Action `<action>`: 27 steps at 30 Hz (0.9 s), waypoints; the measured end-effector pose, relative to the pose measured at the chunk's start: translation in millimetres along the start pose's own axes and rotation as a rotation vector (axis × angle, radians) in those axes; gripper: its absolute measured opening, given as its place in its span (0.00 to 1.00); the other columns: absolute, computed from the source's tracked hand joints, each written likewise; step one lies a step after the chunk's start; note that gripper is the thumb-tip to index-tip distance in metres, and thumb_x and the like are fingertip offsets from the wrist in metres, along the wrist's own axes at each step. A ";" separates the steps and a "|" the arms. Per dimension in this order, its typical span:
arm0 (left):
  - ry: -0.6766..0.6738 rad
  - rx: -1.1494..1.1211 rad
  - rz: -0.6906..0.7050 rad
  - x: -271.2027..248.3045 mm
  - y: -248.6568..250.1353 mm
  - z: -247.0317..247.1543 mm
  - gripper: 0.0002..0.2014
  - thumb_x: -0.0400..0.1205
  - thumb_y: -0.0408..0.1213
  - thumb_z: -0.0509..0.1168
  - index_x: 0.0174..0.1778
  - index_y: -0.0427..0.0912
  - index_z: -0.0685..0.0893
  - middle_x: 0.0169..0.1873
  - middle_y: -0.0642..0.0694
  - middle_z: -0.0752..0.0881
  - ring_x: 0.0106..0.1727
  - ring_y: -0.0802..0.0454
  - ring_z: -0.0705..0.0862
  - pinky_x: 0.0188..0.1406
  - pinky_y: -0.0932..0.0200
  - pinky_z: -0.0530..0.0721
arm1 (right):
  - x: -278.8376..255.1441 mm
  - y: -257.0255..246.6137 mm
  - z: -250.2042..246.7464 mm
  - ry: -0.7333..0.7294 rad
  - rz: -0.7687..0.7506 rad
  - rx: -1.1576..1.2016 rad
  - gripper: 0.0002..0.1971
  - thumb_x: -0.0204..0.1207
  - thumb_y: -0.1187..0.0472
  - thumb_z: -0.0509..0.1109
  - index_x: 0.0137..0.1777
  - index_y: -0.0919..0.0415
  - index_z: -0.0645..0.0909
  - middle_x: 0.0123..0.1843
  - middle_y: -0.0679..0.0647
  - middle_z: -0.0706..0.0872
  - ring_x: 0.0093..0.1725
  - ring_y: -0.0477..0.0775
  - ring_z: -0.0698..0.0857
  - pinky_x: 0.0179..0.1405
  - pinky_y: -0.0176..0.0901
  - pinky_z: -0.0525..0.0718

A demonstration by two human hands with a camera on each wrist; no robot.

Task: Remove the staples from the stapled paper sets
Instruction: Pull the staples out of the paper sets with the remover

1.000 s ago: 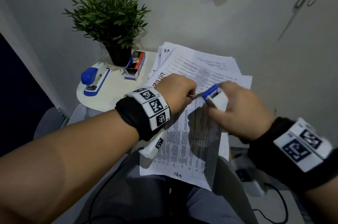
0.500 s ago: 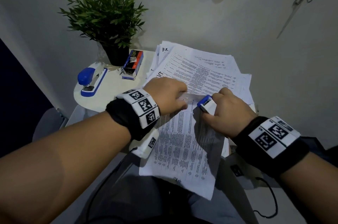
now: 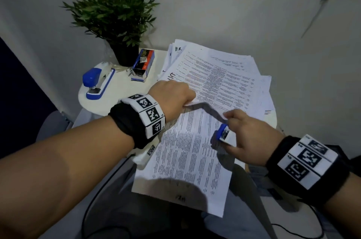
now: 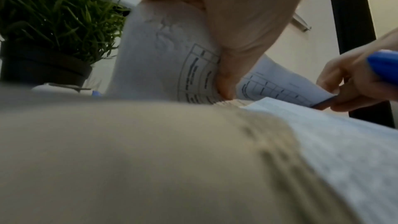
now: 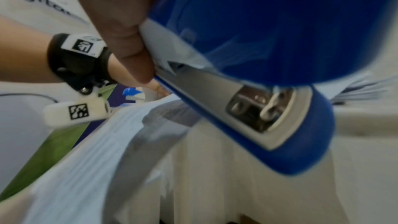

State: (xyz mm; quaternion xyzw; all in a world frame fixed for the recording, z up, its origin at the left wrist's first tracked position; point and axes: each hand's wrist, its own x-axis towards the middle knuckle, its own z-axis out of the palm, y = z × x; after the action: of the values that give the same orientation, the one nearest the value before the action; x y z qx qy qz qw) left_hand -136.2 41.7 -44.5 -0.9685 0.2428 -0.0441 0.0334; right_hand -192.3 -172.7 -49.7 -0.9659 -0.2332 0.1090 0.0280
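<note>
White table (image 3: pixel 109 100) bears staple box (image 3: pixel 143 65); hands pinch paper set (image 3: pixel 187 152), right gripping stapler (image 3: pixel 224 134).

Stapler (image 3: pixel 97 82) left of papers (image 3: pixel 224 74) — plant (image 3: pixel 113 14) behind.

Potted plant (image 3: pixel 111 16) stands at table (image 3: pixel 121 92) rear. Staple box (image 3: pixel 143 65) just right of its pot; blue stapler (image 3: pixel 97 83) front-left of it.

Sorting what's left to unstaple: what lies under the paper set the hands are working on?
Under the held paper set, a spread pile of printed sheets lies on the white table. How many sheets, and whether they are stapled, is covered.
</note>
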 end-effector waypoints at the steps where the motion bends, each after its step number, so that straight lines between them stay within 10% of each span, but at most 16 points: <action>1: -0.032 0.001 0.010 -1.1 0.8 3.0 0.10 0.78 0.30 0.59 0.37 0.50 0.68 0.40 0.52 0.69 0.47 0.47 0.76 0.39 0.55 0.65 | -0.9 -1.1 5.0 -0.043 -0.012 -0.031 0.39 0.69 0.30 0.54 0.64 0.62 0.78 0.79 0.54 0.65 0.69 0.55 0.77 0.62 0.47 0.81; 7: -0.077 0.076 0.002 -3.3 5.4 7.2 0.09 0.82 0.32 0.54 0.53 0.51 0.72 0.56 0.50 0.75 0.59 0.46 0.75 0.47 0.54 0.67 | -5.2 -7.3 20.1 -0.154 -0.065 -0.117 0.29 0.76 0.41 0.63 0.72 0.58 0.71 0.86 0.53 0.41 0.82 0.51 0.58 0.73 0.44 0.71; 12: -0.133 0.113 0.207 -14.1 28.6 1.2 0.28 0.81 0.38 0.38 0.78 0.54 0.59 0.78 0.53 0.63 0.75 0.50 0.66 0.72 0.47 0.64 | -4.0 -9.7 24.0 -0.134 -0.064 -0.136 0.31 0.76 0.39 0.62 0.73 0.58 0.71 0.86 0.55 0.43 0.81 0.51 0.59 0.75 0.44 0.69; 21: -0.219 0.074 0.146 -19.7 38.2 16.6 0.29 0.86 0.37 0.54 0.81 0.60 0.52 0.82 0.50 0.54 0.80 0.51 0.59 0.77 0.45 0.53 | -1.9 -9.6 19.0 -0.087 -0.049 -0.131 0.31 0.76 0.35 0.59 0.70 0.57 0.73 0.86 0.52 0.51 0.76 0.51 0.70 0.65 0.42 0.77; 24: -0.255 0.108 0.157 -23.2 37.5 13.6 0.27 0.86 0.40 0.53 0.79 0.67 0.54 0.82 0.48 0.53 0.80 0.48 0.58 0.78 0.43 0.53 | -3.3 -11.2 14.8 -0.109 -0.057 -0.168 0.45 0.64 0.27 0.39 0.67 0.57 0.75 0.85 0.51 0.53 0.74 0.51 0.73 0.62 0.42 0.78; 27: -0.212 0.074 0.142 -23.6 32.6 7.5 0.33 0.83 0.36 0.55 0.80 0.65 0.50 0.78 0.50 0.64 0.75 0.49 0.68 0.76 0.44 0.58 | -1.9 -8.2 16.6 -0.111 -0.052 -0.177 0.45 0.62 0.27 0.39 0.69 0.55 0.75 0.85 0.49 0.52 0.73 0.50 0.73 0.62 0.41 0.79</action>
State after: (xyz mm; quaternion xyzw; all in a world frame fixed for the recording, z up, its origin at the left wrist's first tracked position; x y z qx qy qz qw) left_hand -171.4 24.5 -56.3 -0.9462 0.3041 0.0518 0.0977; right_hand -201.3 -166.2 -64.6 -0.9507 -0.2682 0.1405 -0.0673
